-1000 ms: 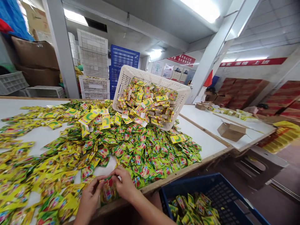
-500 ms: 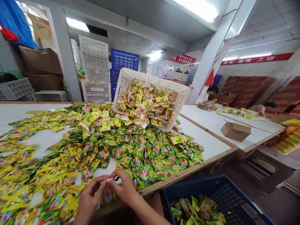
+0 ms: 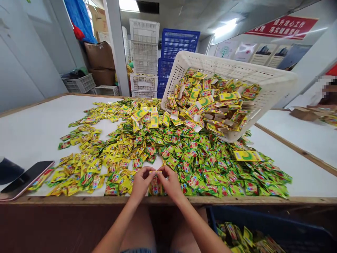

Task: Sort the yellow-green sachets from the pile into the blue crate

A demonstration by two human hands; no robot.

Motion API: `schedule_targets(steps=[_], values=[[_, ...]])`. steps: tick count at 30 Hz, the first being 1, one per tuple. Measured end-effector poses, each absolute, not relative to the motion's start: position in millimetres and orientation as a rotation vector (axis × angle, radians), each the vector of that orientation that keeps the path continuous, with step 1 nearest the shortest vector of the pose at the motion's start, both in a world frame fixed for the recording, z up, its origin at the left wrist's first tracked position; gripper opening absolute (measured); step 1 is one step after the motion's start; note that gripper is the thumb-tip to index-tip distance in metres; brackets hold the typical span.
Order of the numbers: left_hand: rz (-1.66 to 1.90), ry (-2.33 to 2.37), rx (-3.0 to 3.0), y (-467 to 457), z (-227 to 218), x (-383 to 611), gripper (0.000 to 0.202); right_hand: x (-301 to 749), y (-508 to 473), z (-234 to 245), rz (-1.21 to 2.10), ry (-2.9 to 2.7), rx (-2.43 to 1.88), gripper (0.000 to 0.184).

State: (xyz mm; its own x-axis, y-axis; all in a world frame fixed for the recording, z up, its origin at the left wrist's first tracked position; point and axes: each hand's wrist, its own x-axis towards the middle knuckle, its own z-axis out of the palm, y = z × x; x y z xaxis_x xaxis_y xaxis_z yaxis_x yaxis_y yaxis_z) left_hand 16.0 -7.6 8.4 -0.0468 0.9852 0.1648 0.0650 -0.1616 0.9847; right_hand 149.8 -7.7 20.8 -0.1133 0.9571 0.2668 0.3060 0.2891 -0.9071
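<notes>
At the table's front edge my left hand [image 3: 140,182] and my right hand [image 3: 171,182] meet, fingertips pinched together on the top of a small printed carton [image 3: 156,187]. The fingers partly cover the carton, and its contents cannot be seen. Around both hands lie heaps of small sachets: yellow sachets [image 3: 92,165] to the left, green sachets [image 3: 207,172] to the right. Behind them a white plastic basket [image 3: 273,82] is tipped towards me, with many flat yellow-green cartons [image 3: 193,95] in it and spilling from its lip.
A phone [image 3: 27,177] and a dark cup [image 3: 9,171] rest at the left of the white table [image 3: 52,123]. Below its right front edge stands a blue crate [image 3: 263,218] holding filled-looking cartons. Stacked white crates [image 3: 144,49] and blue crates [image 3: 180,44] stand behind.
My view has swung left and levelled, bringing the phone and cup into sight. Both hands stay together at the small carton, their fingertips closer to each other.
</notes>
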Motion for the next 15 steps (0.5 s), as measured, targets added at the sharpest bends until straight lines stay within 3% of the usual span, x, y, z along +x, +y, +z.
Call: schedule_targets(steps=[10,15], values=[[1.263,1.152,1.428,-13,-8,2,0.016,146,-17,-9,0.944,-1.530,-1.075,0.015],[1.280,1.155,1.485,-26,-4,-1,0.026,172,-37,20,0.694,-1.545,-1.204,0.019]])
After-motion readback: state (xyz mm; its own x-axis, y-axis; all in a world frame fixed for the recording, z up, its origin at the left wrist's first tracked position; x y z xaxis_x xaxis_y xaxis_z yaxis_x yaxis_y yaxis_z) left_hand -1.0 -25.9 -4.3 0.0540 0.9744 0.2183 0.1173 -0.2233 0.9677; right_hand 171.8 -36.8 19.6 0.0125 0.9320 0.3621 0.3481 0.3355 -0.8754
